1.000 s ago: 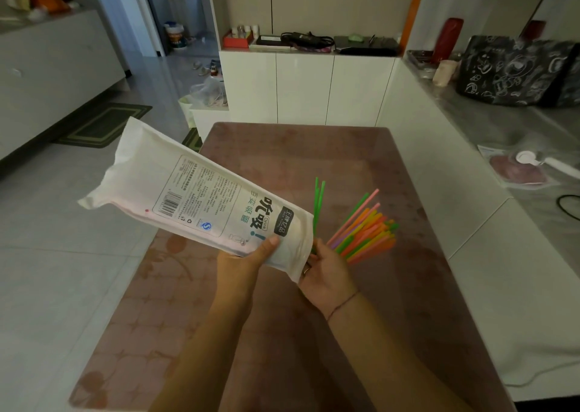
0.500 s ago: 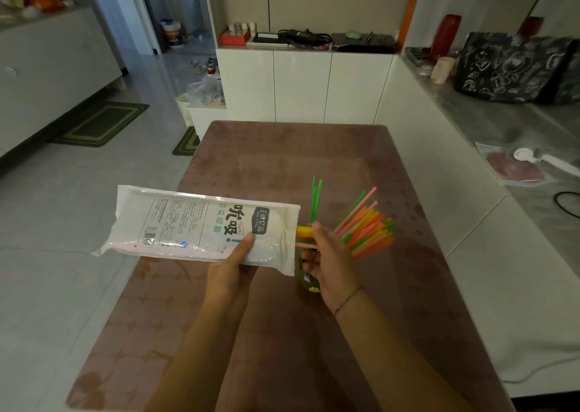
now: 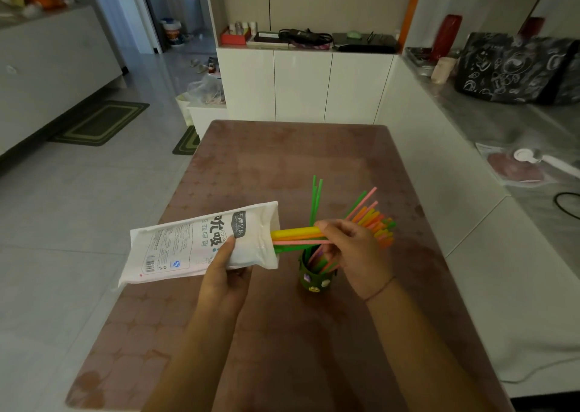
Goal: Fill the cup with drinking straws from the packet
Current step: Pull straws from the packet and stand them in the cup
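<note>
The right hand [image 3: 351,255] pinches a small bundle of straws [image 3: 296,237], yellow, pink and green, between thumb and fingers where they project from the mouth of the packet [image 3: 201,244]. The left hand [image 3: 224,273] is closed around the packet near its open end, thumb on the printed face and fingers underneath, holding it roughly level above the table [image 3: 282,333], mouth to the right.

The cup [image 3: 315,278], dark green with small stickers on its wall, stands upright on the table just below the packet mouth and beside the right hand. It already contains straws [image 3: 373,220]: most fan out to the far right, and two green ones stand nearly vertical. How far the pinched bundle remains inside the packet cannot be told.

Step in hand, as judged: withdrawal of a further bundle from the packet. The packet looks bulky, so the task appears partly complete.

Next move calls for: pull the bundle clear to the right, turn it upright and lower its ends into the cup opening. Keep the pinch firm so that no straw slips out, and avoid knocking the leaning straws, which could tip the cup.

Farther off: white cabinets [image 3: 301,88] beyond the table's far edge.
</note>
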A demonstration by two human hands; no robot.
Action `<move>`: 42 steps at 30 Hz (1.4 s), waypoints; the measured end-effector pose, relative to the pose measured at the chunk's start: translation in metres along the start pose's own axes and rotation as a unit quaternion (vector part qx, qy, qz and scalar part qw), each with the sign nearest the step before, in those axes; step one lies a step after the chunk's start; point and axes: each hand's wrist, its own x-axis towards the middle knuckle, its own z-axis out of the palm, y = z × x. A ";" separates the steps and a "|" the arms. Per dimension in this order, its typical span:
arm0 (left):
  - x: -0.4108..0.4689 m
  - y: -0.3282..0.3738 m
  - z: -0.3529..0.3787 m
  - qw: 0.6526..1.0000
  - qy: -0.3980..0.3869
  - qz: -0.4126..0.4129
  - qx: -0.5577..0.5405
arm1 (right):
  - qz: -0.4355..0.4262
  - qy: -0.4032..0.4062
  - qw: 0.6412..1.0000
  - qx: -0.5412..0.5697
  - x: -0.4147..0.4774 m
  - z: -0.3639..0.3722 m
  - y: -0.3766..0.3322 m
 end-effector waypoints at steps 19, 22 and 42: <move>0.003 -0.001 -0.003 1.000 0.014 -0.006 -0.002 | -0.053 0.078 0.994 0.049 0.011 -0.011 0.002; 0.002 -0.004 -0.003 1.000 0.019 -0.017 0.002 | -0.057 0.067 0.995 0.053 0.007 -0.007 0.000; 0.006 0.011 -0.017 0.998 0.054 -0.026 -0.023 | -0.107 0.106 0.987 -0.055 0.005 -0.035 -0.031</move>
